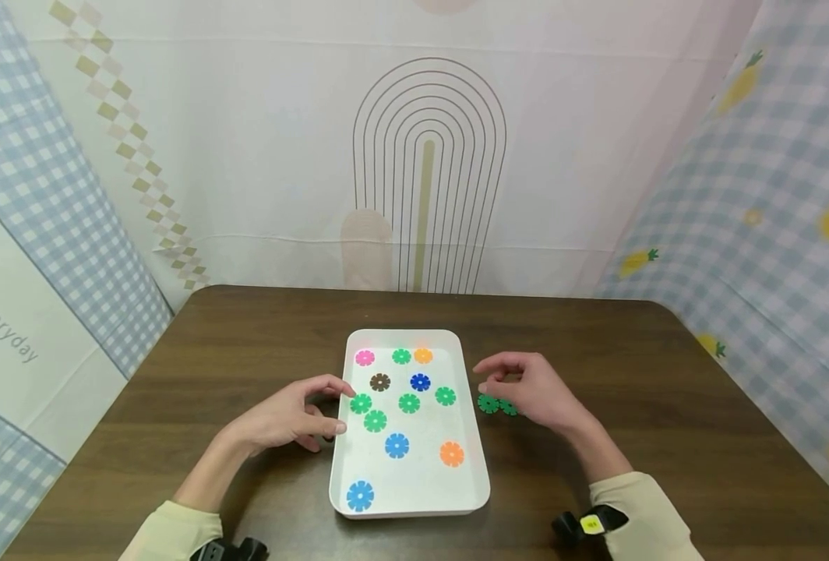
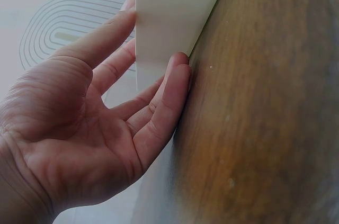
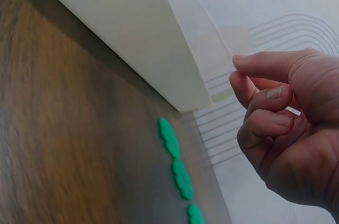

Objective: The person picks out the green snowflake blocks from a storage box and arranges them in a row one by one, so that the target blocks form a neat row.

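Note:
A white tray [image 1: 428, 495] bears several flat notched discs, including a pink disc [image 1: 365, 358], a brown disc [image 1: 380, 382], a dark blue disc [image 1: 420, 382] and a light blue disc [image 1: 361, 495]. My left hand [image 1: 291, 417] holds the tray's left side; the left wrist view shows thumb and index finger at the rim, with other fingers low against the outer wall. My right hand [image 1: 530, 389] hovers right of the tray, thumb and index tips near each other, nothing visible between them. Close to it lie green discs [image 3: 183, 179], partly hidden in the head view.
The brown wooden table [image 1: 260, 335] extends on both sides of the tray. Behind it hangs a pale patterned cloth [image 1: 267, 140], with checked cloth [image 1: 758, 257] at the right. Each wrist wears a black camera strap [image 1: 590, 523].

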`<action>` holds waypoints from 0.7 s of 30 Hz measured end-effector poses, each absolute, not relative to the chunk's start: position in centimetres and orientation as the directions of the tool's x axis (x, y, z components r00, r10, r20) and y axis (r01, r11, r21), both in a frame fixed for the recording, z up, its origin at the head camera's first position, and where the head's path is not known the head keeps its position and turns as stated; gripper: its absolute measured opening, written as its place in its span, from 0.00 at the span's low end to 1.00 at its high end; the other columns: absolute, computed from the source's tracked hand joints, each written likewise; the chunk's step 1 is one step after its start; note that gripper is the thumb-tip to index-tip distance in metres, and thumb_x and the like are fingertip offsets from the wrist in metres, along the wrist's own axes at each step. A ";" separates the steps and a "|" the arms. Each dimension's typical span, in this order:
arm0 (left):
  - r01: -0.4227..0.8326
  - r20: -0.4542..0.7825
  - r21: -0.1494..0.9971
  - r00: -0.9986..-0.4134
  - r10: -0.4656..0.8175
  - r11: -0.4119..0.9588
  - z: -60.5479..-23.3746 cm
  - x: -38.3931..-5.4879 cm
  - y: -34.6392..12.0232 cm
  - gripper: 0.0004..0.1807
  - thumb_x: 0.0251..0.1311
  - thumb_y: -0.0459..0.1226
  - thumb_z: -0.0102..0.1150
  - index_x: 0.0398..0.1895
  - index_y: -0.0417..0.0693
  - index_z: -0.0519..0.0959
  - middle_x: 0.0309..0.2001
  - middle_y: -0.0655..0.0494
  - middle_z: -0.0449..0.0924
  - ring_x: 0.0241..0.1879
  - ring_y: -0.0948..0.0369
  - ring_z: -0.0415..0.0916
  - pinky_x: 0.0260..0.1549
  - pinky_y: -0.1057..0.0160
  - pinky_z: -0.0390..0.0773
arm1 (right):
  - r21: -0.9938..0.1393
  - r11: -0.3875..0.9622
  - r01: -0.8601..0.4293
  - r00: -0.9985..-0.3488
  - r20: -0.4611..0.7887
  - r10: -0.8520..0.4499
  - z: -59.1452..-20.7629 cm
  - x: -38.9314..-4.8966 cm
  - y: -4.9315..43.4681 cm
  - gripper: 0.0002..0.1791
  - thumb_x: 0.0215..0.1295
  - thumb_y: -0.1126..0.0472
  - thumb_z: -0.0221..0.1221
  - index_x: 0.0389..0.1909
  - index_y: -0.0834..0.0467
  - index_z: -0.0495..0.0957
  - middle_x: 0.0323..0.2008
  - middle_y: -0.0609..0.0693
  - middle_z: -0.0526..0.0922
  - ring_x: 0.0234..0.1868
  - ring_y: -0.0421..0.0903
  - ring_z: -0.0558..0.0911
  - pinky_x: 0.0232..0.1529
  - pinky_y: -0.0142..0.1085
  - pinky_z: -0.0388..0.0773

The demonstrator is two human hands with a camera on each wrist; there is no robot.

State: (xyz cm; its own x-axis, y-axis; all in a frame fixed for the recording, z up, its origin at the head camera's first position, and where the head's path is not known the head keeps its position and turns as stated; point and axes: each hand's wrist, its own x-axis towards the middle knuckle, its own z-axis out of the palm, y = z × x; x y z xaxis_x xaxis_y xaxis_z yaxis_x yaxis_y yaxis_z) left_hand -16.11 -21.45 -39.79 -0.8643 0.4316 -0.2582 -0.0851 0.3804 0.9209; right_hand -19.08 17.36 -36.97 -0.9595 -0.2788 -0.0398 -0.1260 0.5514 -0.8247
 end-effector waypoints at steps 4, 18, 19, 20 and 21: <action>-0.088 -0.261 0.920 -0.865 0.428 0.383 -39.7 -16.1 -21.4 0.28 0.65 0.37 0.73 0.66 0.47 0.75 0.68 0.39 0.67 0.37 0.55 0.80 0.36 0.53 0.86 | -0.827 0.546 -0.135 -0.955 -0.038 -0.293 -37.4 -19.2 16.6 0.15 0.68 0.59 0.70 0.53 0.57 0.87 0.40 0.53 0.82 0.38 0.50 0.78 0.30 0.36 0.75; -0.092 -0.262 0.921 -0.865 0.429 0.378 -39.7 -16.0 -21.4 0.28 0.64 0.38 0.74 0.66 0.48 0.75 0.68 0.40 0.67 0.37 0.54 0.80 0.36 0.53 0.86 | -0.809 0.574 -0.127 -0.954 -0.060 -0.295 -38.5 -19.6 14.2 0.11 0.67 0.63 0.70 0.50 0.56 0.88 0.38 0.51 0.82 0.40 0.50 0.77 0.37 0.36 0.80; -0.092 -0.262 0.921 -0.865 0.429 0.379 -39.7 -16.0 -21.4 0.28 0.64 0.38 0.74 0.66 0.48 0.75 0.68 0.40 0.67 0.37 0.54 0.80 0.36 0.53 0.86 | -0.803 0.582 -0.128 -0.955 -0.060 -0.292 -38.5 -19.6 14.1 0.11 0.67 0.63 0.70 0.49 0.56 0.88 0.37 0.51 0.82 0.40 0.49 0.77 0.37 0.36 0.79; -0.092 -0.262 0.921 -0.864 0.429 0.379 -39.7 -16.0 -21.4 0.28 0.64 0.39 0.74 0.66 0.48 0.75 0.68 0.40 0.67 0.37 0.54 0.80 0.36 0.53 0.86 | -0.798 0.589 -0.127 -0.956 -0.059 -0.287 -38.6 -19.6 13.9 0.11 0.67 0.63 0.70 0.49 0.56 0.88 0.36 0.51 0.82 0.39 0.49 0.77 0.37 0.36 0.79; -0.091 -0.262 0.921 -0.864 0.429 0.380 -39.7 -16.1 -21.4 0.28 0.64 0.39 0.74 0.66 0.48 0.75 0.68 0.40 0.67 0.37 0.54 0.80 0.36 0.53 0.86 | -0.791 0.598 -0.126 -0.958 -0.060 -0.281 -38.6 -19.6 13.8 0.11 0.67 0.64 0.70 0.49 0.55 0.88 0.36 0.50 0.81 0.39 0.49 0.77 0.37 0.36 0.79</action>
State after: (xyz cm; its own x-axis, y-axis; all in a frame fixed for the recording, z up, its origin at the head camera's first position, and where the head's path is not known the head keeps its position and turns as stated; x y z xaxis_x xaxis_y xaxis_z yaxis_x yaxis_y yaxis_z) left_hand -16.06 -21.44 -39.67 -0.8643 0.4292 -0.2621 -0.0907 0.3796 0.9207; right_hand -19.61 13.80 -38.62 -0.9578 -0.2810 -0.0604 -0.1256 0.5983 -0.7914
